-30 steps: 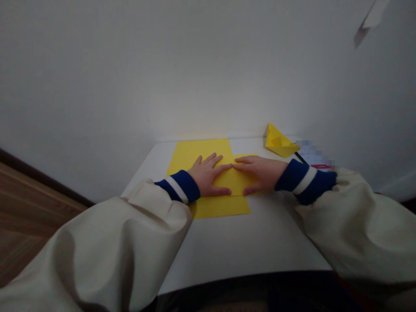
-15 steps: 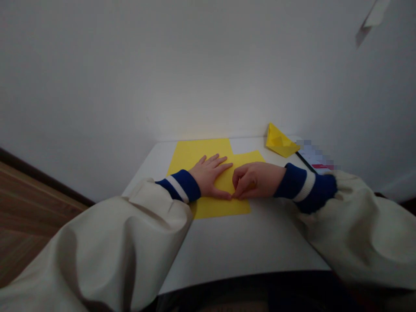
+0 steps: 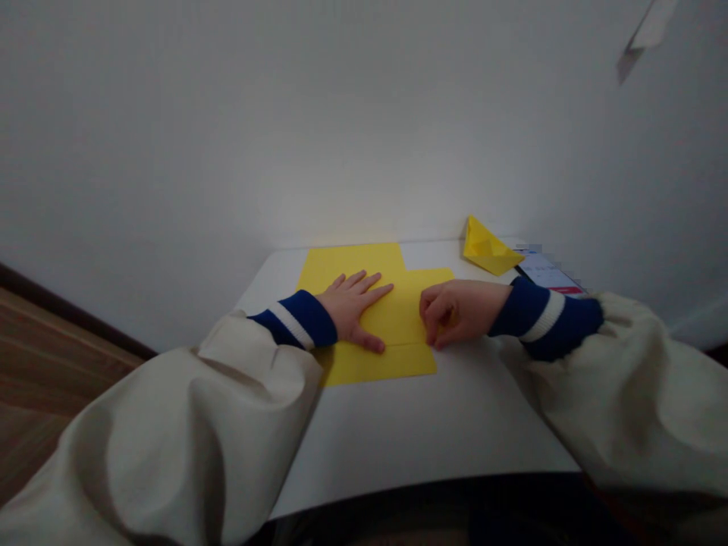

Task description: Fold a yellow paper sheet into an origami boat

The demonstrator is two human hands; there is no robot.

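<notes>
Yellow paper lies flat on the white tabletop, with a horizontal crease line near its front edge. My left hand rests open on it, palm down and fingers spread. At the paper's right edge, by the end of the crease, is my right hand. Its fingers are curled in and closed, with the tips down at the paper; nothing shows between them. A second yellow sheet reaches out behind, toward the wall. A folded yellow paper boat stands at the back right.
A phone with a lit screen lies right of the paper boat, partly blurred out. The white table meets a pale wall at its back. Brown wooden furniture is at the left.
My right hand has slid right along the crease to the paper's right edge. My left hand has shifted a little left, still flat, and the gap between the hands is wider.
</notes>
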